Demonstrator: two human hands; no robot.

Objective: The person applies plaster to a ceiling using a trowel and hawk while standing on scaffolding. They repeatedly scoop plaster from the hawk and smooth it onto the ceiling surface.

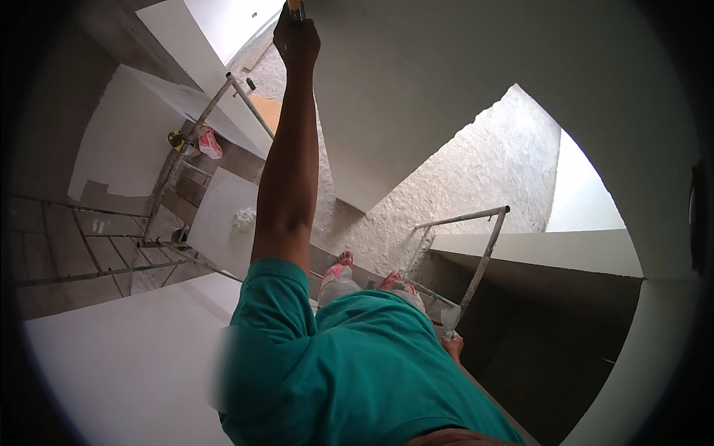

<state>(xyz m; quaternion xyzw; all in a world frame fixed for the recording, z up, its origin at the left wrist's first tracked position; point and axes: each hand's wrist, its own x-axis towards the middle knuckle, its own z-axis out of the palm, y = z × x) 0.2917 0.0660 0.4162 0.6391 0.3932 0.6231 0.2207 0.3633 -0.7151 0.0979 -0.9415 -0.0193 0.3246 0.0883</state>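
My left arm reaches up to the top edge of the view. There my left hand (pixel 297 43) is closed around a hand tool (pixel 296 7) with a yellowish part and a metal part; its upper end is cut off. Low beside my right hip, my right hand (pixel 452 345) is closed on a putty knife (pixel 450 318), its pale, whitish blade pointing away from me. Below and left of my body lies a pale board (pixel 216 212) with a lump of white putty (pixel 244 219) on it.
Scaffold frames (pixel 483 260) of splattered pipe stand on the right and on the left (pixel 195 130). My feet (pixel 344 259) are far below. A red and white bag (pixel 210 143) lies beside a bucket (pixel 177 140). Dark open space (pixel 535 334) drops away at right; rough white wall (pixel 483 163) rises ahead.
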